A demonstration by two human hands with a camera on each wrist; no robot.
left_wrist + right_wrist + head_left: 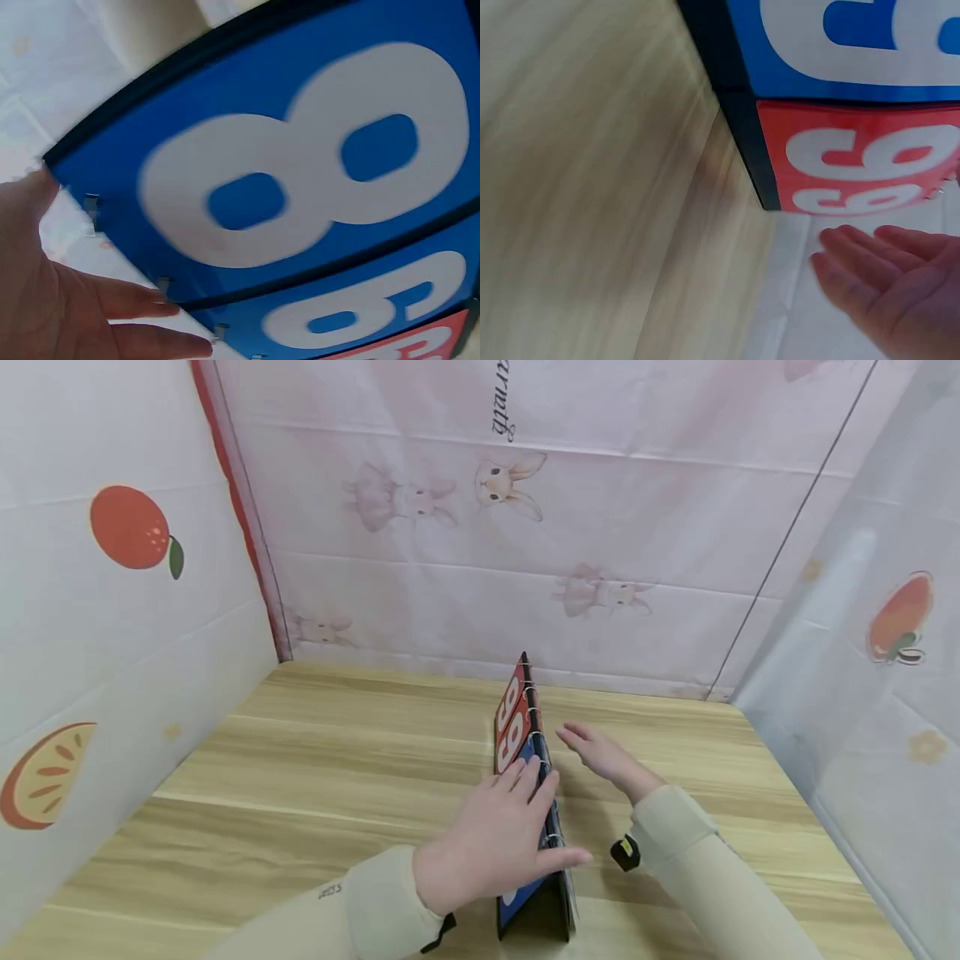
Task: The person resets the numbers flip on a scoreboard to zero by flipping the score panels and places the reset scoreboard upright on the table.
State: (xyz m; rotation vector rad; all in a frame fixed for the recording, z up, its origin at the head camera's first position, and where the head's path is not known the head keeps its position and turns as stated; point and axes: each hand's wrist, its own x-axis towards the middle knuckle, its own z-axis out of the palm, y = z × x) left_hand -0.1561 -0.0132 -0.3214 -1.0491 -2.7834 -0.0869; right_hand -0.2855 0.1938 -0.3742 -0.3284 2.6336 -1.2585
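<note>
A flip scoreboard (513,718) stands upright on the table like a tent, its ringed top edge running away from me. White digits show on its red and blue cards. My left hand (498,831) lies over the near part of the top edge, fingers extended forward and thumb spread across the rings. In the left wrist view, that hand (82,300) is at the ringed edge beside a large blue 8 card (225,135). My right hand (600,756) hovers at the scoreboard's right side, fingers extended. The right wrist view shows that hand (900,281) apart from the red cards (840,157).
The wood-grain table (337,743) extends to both sides of the scoreboard. A rabbit-print cloth (450,593) hangs along the back, with fruit-print cloths (225,643) at the left and right. Dark straps (626,853) sit at both wrists.
</note>
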